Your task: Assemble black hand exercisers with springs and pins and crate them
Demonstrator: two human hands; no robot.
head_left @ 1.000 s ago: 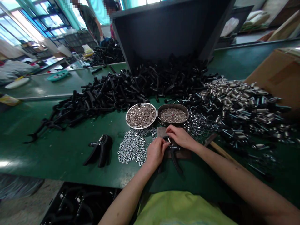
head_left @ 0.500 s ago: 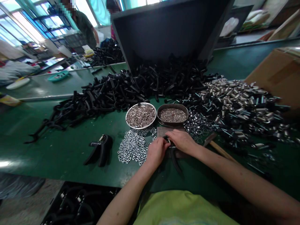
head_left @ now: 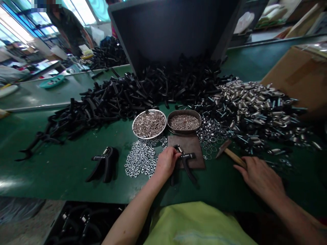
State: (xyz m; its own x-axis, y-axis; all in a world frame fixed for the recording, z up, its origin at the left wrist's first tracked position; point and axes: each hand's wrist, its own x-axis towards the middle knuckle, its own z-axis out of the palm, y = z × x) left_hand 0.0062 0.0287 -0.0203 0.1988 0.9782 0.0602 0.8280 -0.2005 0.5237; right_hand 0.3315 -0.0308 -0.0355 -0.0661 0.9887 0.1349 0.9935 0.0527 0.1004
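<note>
My left hand point(head_left: 167, 161) pinches a black plastic spring clamp point(head_left: 188, 166) near its coil spring, holding it on a square metal plate point(head_left: 198, 149). The clamp's handles spread toward me, and my fingers cover part of its left side. Off to the right, my right hand point(head_left: 263, 177) has its thumb and fingers around the end of the wooden handle of a hammer point(head_left: 233, 157). The hammer lies on the green table with its head toward the plate. Another spring clamp point(head_left: 104, 165) stands on the table at the left.
Loose nuts point(head_left: 140, 158) lie left of the plate. Behind are a round dish of pins point(head_left: 149, 124) and an oval tin of small metal parts point(head_left: 185, 122). Black clamp parts point(head_left: 114, 98) heap along the back, springs point(head_left: 250, 102) at right, beside a cardboard box point(head_left: 296, 78). A person point(head_left: 70, 27) stands beyond.
My right hand has left the clamp and moved right to the hammer's handle. My left hand still holds the clamp on the plate. The whole view has shifted slightly.
</note>
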